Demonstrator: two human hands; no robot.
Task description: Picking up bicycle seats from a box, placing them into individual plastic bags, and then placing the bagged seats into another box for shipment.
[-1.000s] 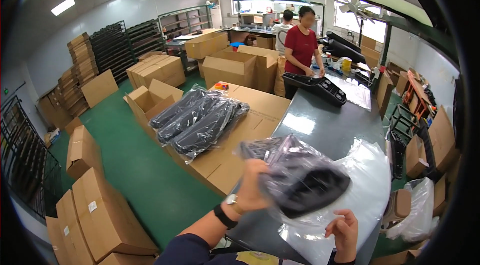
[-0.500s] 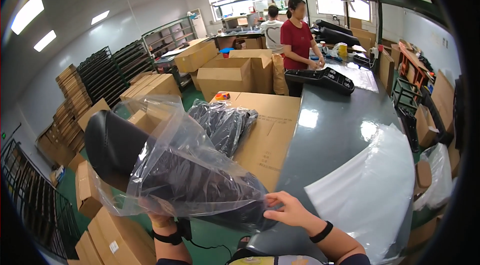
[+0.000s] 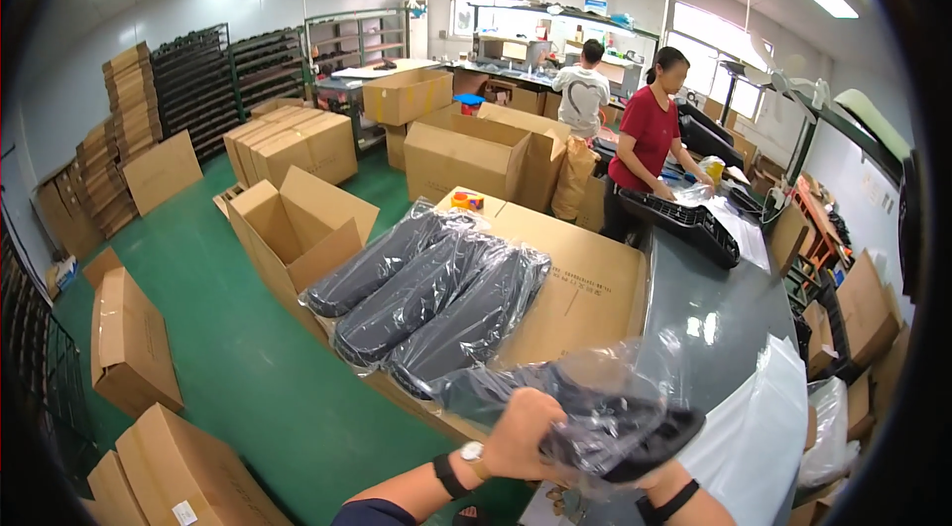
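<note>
A long black vehicle seat [image 3: 615, 432] in a clear plastic bag [image 3: 605, 367] is held low in front of me, over the near edge of the cardboard. My left hand [image 3: 526, 435] is closed round the bagged seat near its middle. Under the seat's right end, my right hand [image 3: 662, 478] holds it from below, its fingers mostly hidden by seat and film. Beyond lie three bagged black seats [image 3: 407, 293] side by side on a flat cardboard box [image 3: 585, 298]. The held seat's far end comes close to the nearest of them.
The grey worktable [image 3: 684, 308] runs along the right, with white plastic sheeting [image 3: 749, 427] on its near part. A person in red [image 3: 650, 134] handles a black seat base [image 3: 684, 224] there. Open cartons [image 3: 297, 238] stand left and behind; an orange tape roll [image 3: 466, 201] rests on the cardboard.
The seat has swung from my left to the right and turned over, its underside now showing. My left hand has moved on top of it, my right hand beneath. My view has turned left.
</note>
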